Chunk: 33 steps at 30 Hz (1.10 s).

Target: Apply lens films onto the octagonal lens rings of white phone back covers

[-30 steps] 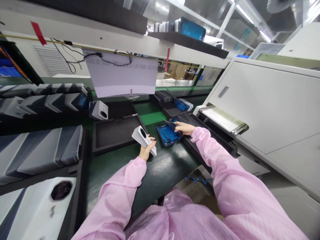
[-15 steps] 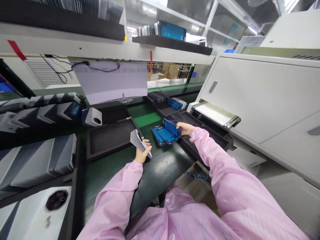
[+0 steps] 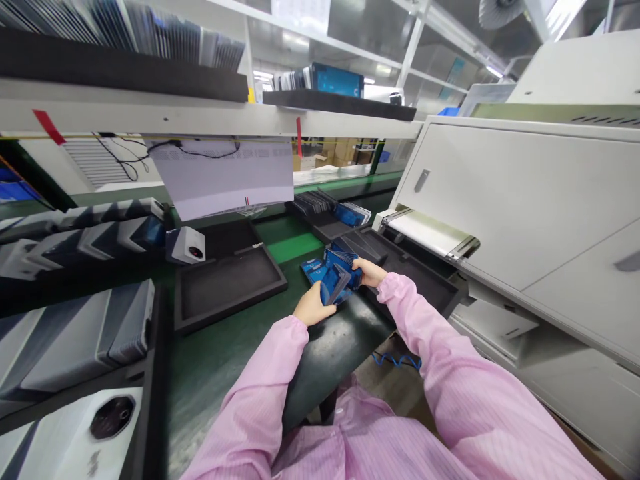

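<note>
My left hand is closed on a small stack of phone back covers, tilted with blue faces showing. Just to the right, my right hand grips a fanned bunch of blue phone back covers by its right end. The two bunches meet or overlap; whether they touch is unclear. Under and behind them, more blue covers lie on the dark green bench mat. The fingertips of both hands are partly hidden behind the covers.
Left of my hands lies a black tray. Rows of grey and white covers stand at far left. Another black tray sits to the right, beside a white machine with a short conveyor. A shelf spans the back.
My left hand has moved right with its stack, which has turned from showing white edges to showing blue faces beside the right-hand bunch. My right hand still holds its covers, now more fanned.
</note>
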Each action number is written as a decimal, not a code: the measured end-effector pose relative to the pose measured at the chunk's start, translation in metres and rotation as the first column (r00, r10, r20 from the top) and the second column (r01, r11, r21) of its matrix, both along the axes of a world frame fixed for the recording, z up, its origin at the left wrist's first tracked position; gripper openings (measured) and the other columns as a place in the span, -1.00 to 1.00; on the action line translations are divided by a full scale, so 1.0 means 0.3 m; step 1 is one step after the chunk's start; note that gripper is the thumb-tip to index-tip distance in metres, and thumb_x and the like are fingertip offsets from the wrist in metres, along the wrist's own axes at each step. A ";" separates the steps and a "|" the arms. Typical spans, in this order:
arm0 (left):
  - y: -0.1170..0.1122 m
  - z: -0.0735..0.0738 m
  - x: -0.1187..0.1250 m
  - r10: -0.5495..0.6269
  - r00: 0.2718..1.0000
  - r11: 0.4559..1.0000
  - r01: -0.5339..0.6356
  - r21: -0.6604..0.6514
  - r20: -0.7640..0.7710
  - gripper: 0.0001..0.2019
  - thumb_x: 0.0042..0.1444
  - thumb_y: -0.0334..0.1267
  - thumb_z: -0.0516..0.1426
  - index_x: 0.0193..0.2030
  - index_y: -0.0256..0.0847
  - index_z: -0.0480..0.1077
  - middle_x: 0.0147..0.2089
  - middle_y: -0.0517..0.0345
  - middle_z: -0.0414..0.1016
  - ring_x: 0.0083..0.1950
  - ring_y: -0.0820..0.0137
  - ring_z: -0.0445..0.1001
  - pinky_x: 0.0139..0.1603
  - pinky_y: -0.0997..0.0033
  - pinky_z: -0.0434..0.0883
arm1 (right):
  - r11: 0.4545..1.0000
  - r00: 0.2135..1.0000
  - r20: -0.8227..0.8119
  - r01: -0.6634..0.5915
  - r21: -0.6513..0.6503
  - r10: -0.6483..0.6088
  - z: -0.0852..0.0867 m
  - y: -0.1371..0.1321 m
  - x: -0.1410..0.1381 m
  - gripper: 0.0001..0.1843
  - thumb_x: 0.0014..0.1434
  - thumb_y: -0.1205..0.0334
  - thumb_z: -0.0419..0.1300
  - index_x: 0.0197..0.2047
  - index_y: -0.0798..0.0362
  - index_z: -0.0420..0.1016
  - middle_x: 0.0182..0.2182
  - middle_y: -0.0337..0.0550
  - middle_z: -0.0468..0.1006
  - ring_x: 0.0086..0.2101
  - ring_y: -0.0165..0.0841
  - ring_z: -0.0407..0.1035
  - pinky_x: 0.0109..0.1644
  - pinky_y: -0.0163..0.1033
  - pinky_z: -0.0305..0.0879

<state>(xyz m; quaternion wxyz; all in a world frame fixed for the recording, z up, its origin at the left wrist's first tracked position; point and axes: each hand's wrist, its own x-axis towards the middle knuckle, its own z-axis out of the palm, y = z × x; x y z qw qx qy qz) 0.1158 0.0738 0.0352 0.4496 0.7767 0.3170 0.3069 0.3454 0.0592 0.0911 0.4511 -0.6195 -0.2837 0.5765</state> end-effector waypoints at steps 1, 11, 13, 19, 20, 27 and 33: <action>0.003 0.002 0.003 -0.014 1.000 1.000 0.014 -0.007 -0.027 -0.39 -0.30 -0.22 0.30 -0.01 -0.22 0.33 -0.14 -0.04 0.49 -0.14 0.06 0.49 -0.07 0.10 0.38 | 1.000 1.000 -0.008 0.018 -0.004 -0.018 0.003 -0.005 0.006 -0.61 -0.18 0.41 0.06 -0.19 0.02 0.27 -0.65 -0.36 0.37 -0.65 -0.37 0.32 -0.57 -0.25 0.38; 0.039 -0.046 -0.006 -0.018 0.986 0.995 0.034 -0.089 0.169 -0.40 -0.16 -0.16 0.25 0.06 -0.25 0.24 -0.08 -0.06 0.48 -0.19 0.21 0.49 -0.09 0.12 0.40 | 0.994 0.980 -0.196 0.048 0.100 -0.027 0.089 -0.148 0.065 -0.42 -0.20 0.29 0.01 -0.01 0.07 0.27 -0.32 -0.05 0.57 -0.33 -0.10 0.52 -0.17 0.20 0.42; 0.055 -0.042 -0.023 -0.034 0.959 0.994 0.062 -0.090 0.283 -0.41 -0.06 -0.08 0.19 0.11 -0.23 0.19 0.02 -0.11 0.44 -0.24 0.27 0.49 -0.15 0.14 0.43 | 0.990 0.968 -0.250 0.031 0.137 0.005 0.105 -0.192 0.061 -0.40 -0.20 0.26 0.01 0.01 0.07 0.26 -0.25 -0.01 0.57 -0.26 -0.07 0.52 -0.14 0.23 0.39; 0.059 0.037 -0.160 -0.064 0.882 0.998 0.069 0.007 0.466 -0.27 -0.08 0.01 0.24 0.21 -0.12 0.09 0.26 -0.17 0.22 0.16 0.10 0.33 0.06 0.04 0.38 | 0.989 0.881 -0.452 -0.110 0.097 0.142 0.120 -0.283 -0.045 -0.42 -0.14 0.22 -0.02 0.03 0.08 0.24 -0.15 0.05 0.55 -0.17 -0.03 0.50 -0.09 0.24 0.35; 0.045 0.052 -0.188 -0.071 0.896 0.997 0.057 0.044 0.438 -0.25 -0.12 -0.04 0.29 0.21 -0.13 0.12 0.28 -0.16 0.18 0.21 0.07 0.28 0.11 0.01 0.34 | 0.986 0.856 -0.489 -0.151 0.073 0.167 0.113 -0.291 -0.075 -0.43 -0.14 0.22 -0.01 0.02 0.08 0.24 -0.14 0.06 0.55 -0.17 -0.04 0.50 -0.09 0.23 0.35; -0.089 0.062 -0.269 -0.233 0.972 0.869 0.208 0.448 0.001 -0.12 -0.22 -0.09 0.37 0.23 -0.14 0.07 0.32 -0.25 0.08 0.33 -0.04 0.09 0.26 -0.15 0.13 | 0.898 0.713 -0.639 -0.433 -0.079 0.287 0.041 -0.308 -0.244 -0.49 -0.11 0.22 0.01 -0.02 0.10 0.27 -0.22 0.05 0.59 -0.25 -0.08 0.54 -0.19 0.10 0.44; -0.137 -0.017 -0.227 -0.221 0.974 0.931 0.200 0.306 0.038 -0.17 -0.29 -0.14 0.39 0.15 -0.18 0.15 0.19 -0.23 0.24 0.23 -0.05 0.24 0.20 -0.18 0.19 | 0.758 0.631 -0.593 -0.650 -0.052 0.500 0.060 -0.298 -0.293 -0.51 0.15 -0.12 -0.05 -0.10 0.14 0.30 -0.30 0.10 0.59 -0.28 -0.09 0.54 -0.36 -0.05 0.49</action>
